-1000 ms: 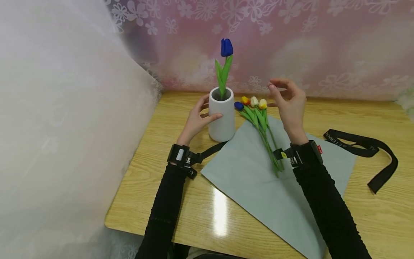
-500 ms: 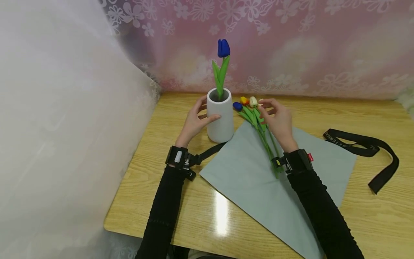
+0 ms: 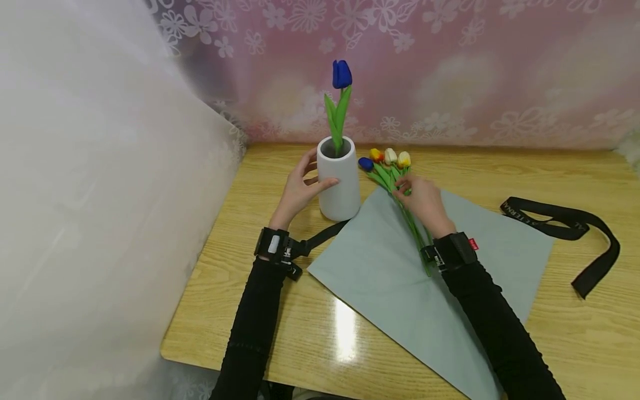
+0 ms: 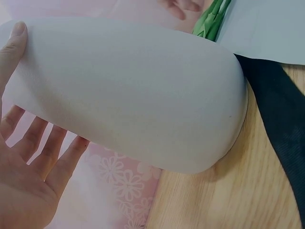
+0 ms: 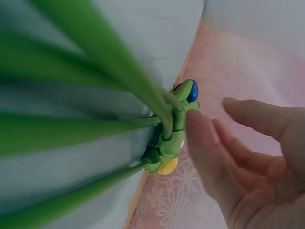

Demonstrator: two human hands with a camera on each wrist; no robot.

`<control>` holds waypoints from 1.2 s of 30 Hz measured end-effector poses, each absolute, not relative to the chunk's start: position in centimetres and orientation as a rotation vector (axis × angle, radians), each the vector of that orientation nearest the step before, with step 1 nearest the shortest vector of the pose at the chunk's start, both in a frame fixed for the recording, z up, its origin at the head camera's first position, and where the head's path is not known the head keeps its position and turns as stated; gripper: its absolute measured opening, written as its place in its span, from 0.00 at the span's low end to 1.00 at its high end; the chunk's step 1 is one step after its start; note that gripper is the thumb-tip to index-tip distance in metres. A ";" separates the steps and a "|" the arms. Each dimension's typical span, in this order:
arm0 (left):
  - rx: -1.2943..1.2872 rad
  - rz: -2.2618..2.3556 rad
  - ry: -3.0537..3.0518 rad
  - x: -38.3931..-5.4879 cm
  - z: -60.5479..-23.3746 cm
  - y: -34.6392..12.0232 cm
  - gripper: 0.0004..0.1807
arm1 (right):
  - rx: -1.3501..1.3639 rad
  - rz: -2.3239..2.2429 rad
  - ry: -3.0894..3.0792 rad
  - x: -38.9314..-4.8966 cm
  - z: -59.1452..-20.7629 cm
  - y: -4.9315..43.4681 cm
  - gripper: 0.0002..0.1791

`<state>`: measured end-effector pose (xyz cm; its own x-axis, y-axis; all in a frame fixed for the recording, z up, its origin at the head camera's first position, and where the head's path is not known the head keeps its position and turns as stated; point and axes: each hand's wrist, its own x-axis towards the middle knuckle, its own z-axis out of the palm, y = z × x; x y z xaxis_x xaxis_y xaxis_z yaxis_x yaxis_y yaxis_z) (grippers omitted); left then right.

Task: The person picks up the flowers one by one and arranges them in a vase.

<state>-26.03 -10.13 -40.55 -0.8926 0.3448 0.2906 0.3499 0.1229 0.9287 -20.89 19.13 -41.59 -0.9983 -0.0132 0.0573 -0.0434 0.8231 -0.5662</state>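
Observation:
My left hand (image 3: 298,191) holds a white vase (image 3: 340,189) from its left side, thumb across the front and fingers behind. A single blue tulip (image 3: 342,75) with green leaves stands upright in the vase. On the table to the right lies a bunch of tulips: a blue bloom (image 3: 366,164), an orange-yellow bloom (image 3: 376,155), a white bloom (image 3: 390,156) and a pale yellow bloom (image 3: 404,159). Over their leaves and upper stems is my right hand (image 3: 425,203). In the right wrist view, its thumb and fingers (image 5: 202,138) are apart, close to the flower heads, gripping nothing.
Beneath the stems a grey-green sheet (image 3: 390,289) spreads across the wooden table (image 3: 220,294). A black ribbon (image 3: 597,272) lies looped at the right; a black strip (image 4: 276,105) runs near the vase's base. A pink floral backdrop (image 3: 280,83) rises behind.
From above and right of the bunch, my right hand has come down and left to the flowers, then nearer along their stems. The left hand keeps its hold on the vase.

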 end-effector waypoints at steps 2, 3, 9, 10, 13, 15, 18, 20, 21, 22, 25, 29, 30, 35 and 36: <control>-0.730 -1.950 -2.344 -26.0 -40.6 -10.1 0.41 | 0.024 0.901 -2.996 -20.9 -41.7 19.2 0.16; -0.732 -1.951 -2.341 -26.0 -40.6 -10.1 0.41 | 0.016 0.900 -3.014 -20.8 -41.7 19.2 0.16; -0.723 -1.956 -2.339 -26.0 -40.6 -10.1 0.40 | 0.014 0.903 -3.079 -20.6 -41.8 19.1 0.16; -0.722 -1.954 -2.342 -26.0 -40.6 -10.1 0.40 | 0.014 0.900 -3.093 -20.6 -41.8 19.1 0.16; -0.723 -1.955 -2.351 -26.0 -40.6 -10.1 0.41 | 0.020 0.912 -3.148 -20.4 -41.9 19.0 0.18; -0.723 -1.961 -2.353 -26.0 -40.6 -10.1 0.41 | 0.026 0.916 -3.171 -20.4 -41.9 19.1 0.19; -0.723 -1.970 -2.346 -26.0 -40.6 -10.1 0.40 | 0.025 0.950 -3.179 -20.3 -42.1 19.1 0.20; -0.726 -1.970 -2.338 -26.1 -40.7 -10.0 0.40 | 0.018 0.976 -3.178 -20.4 -42.1 19.2 0.19; -0.725 -1.967 -2.336 -26.1 -40.7 -10.0 0.40 | 0.017 0.997 -3.176 -20.4 -42.1 19.3 0.19; -0.725 -1.961 -2.336 -26.1 -40.7 -10.0 0.40 | 0.017 1.017 -3.177 -20.4 -42.0 19.3 0.19; -0.722 -1.950 -2.341 -26.1 -40.8 -10.1 0.40 | 0.009 1.074 -3.189 -20.4 -41.7 19.4 0.19; -0.720 -1.950 -2.349 -26.1 -40.8 -10.1 0.40 | -0.002 1.124 -3.209 -20.4 -41.4 19.7 0.19; -0.719 -1.954 -2.347 -26.1 -40.8 -10.1 0.40 | -0.008 1.133 -3.212 -20.5 -41.4 19.8 0.19; -0.714 -1.957 -2.344 -26.1 -40.8 -10.0 0.40 | -0.026 1.213 -3.212 -20.5 -41.2 20.2 0.19; -0.712 -1.955 -2.345 -26.0 -40.8 -10.0 0.40 | -0.025 1.237 -3.212 -20.5 -41.2 20.2 0.19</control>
<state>-26.05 -9.97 -40.76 -0.8968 0.3357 0.2883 0.3440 0.1189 0.9314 -20.53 20.24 -41.18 -0.9552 -0.0931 -0.2810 0.1194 0.7474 -0.6536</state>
